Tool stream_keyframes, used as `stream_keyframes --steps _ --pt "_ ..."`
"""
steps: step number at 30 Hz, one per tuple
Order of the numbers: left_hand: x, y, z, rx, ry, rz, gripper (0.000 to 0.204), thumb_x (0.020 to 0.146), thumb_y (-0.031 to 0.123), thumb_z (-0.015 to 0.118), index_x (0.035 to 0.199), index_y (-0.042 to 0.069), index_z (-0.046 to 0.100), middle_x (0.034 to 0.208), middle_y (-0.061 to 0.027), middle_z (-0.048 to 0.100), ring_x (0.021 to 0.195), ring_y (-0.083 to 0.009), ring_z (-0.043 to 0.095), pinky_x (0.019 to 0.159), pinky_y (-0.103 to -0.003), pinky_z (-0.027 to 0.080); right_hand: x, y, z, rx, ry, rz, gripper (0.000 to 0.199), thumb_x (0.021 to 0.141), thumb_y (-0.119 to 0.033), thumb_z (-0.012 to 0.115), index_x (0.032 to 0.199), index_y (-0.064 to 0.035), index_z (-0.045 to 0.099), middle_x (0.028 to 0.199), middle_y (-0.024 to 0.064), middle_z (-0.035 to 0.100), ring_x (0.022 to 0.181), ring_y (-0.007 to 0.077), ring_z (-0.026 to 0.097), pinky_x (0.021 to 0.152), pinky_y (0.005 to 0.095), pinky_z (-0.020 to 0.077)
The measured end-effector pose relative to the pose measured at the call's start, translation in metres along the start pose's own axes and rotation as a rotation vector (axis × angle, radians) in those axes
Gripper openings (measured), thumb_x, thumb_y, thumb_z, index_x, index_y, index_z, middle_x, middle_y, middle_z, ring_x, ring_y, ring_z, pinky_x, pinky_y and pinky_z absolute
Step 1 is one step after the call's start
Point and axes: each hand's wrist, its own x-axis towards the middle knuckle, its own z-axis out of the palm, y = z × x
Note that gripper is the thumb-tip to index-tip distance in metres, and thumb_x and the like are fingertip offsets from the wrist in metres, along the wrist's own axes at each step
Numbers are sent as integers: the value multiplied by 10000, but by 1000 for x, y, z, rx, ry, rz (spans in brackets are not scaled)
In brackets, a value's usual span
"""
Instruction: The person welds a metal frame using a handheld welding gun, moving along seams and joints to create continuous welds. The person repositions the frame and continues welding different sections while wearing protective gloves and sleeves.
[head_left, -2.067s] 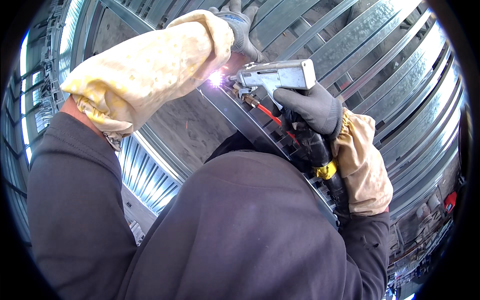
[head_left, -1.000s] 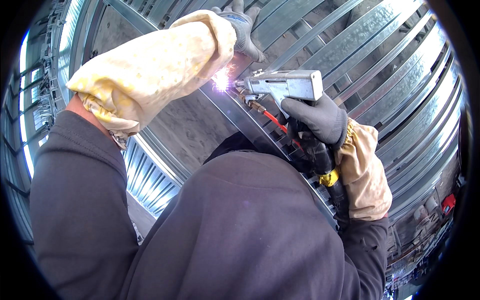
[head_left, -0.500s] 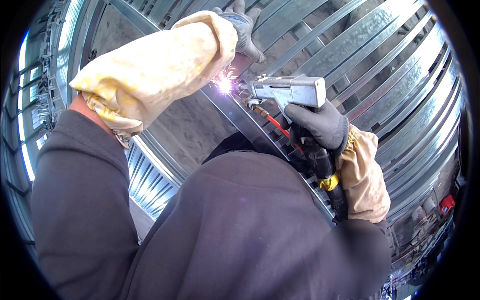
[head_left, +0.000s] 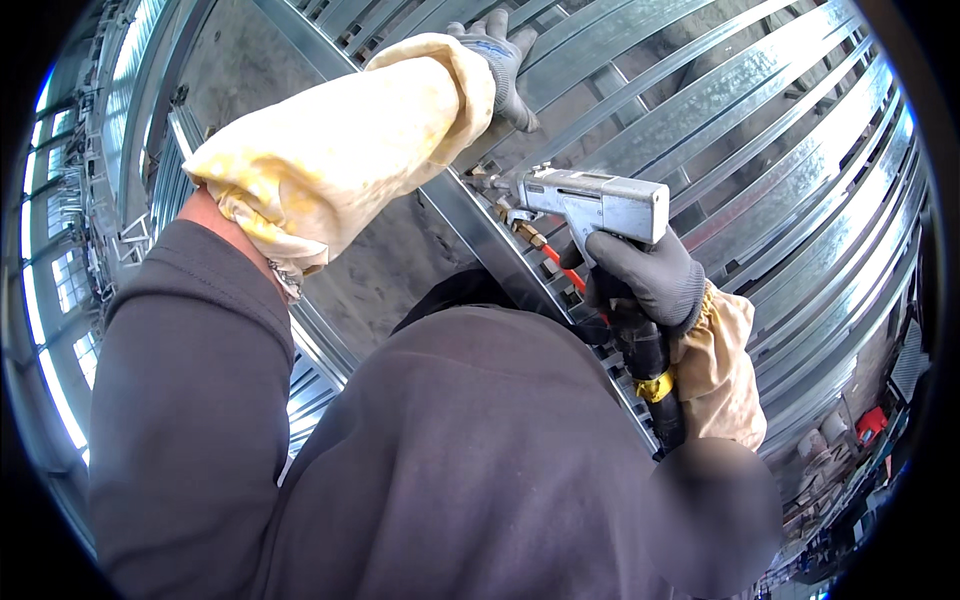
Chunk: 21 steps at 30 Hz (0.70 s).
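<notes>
My right hand (head_left: 645,275), in a dark grey glove with a tan leather sleeve, grips the handle of a silver welding gun (head_left: 600,200). Its brass nozzle points left at a slanting galvanised steel channel (head_left: 480,230). No spark shows at the tip. A black hose with a yellow collar (head_left: 655,385) and a red wire hang from the gun's grip. My left hand (head_left: 500,60), gloved in grey with a yellow leather sleeve over the forearm, rests with spread fingers on the steel frame above the nozzle. The sleeve hides part of the joint.
Rows of galvanised steel studs (head_left: 760,150) fill the upper right. More stacked steel frames (head_left: 130,160) stand at the left beside bright windows. My grey-sweatered torso (head_left: 450,470) fills the lower middle. Red and other small items (head_left: 870,425) lie on the floor at the lower right.
The bright purple-white arc at the gun's tip has gone out. The gun has shifted slightly right and down along the channel. My left hand stays on the frame.
</notes>
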Motion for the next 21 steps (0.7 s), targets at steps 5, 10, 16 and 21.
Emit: stream_keyframes --steps 5,10,16,21 --pt "7 -35 25 -211 106 98 1008 757 628 755 1558 207 311 1628 -195 216 1502 -375 217 1216 -480 211 -11 -6 3 -25 56 8 413 923 -162 657 1272 27 544 897 80 672 609 116 628 512 261 508" --pt "-36 -71 46 -848 532 59 668 889 428 712 1401 48 514 1461 -171 494 1348 -298 477 1147 -408 365 -8 -11 6 -65 53 -48 410 938 -212 612 1263 34 561 923 114 700 595 130 631 548 257 522" --pt "-124 -38 169 -1355 844 -694 503 908 193 708 1319 -18 510 1076 -110 638 987 -154 603 819 -295 520 26 -32 13 -56 -32 -66 455 933 -220 631 1303 26 533 888 107 672 593 150 636 520 273 507" --pt "-147 0 203 -1388 541 -620 491 941 200 645 1339 -14 453 1091 -163 627 930 -190 628 770 -319 529 57 -40 20 -130 -30 -63 346 929 -218 638 1165 29 587 816 86 666 571 146 644 503 265 494"
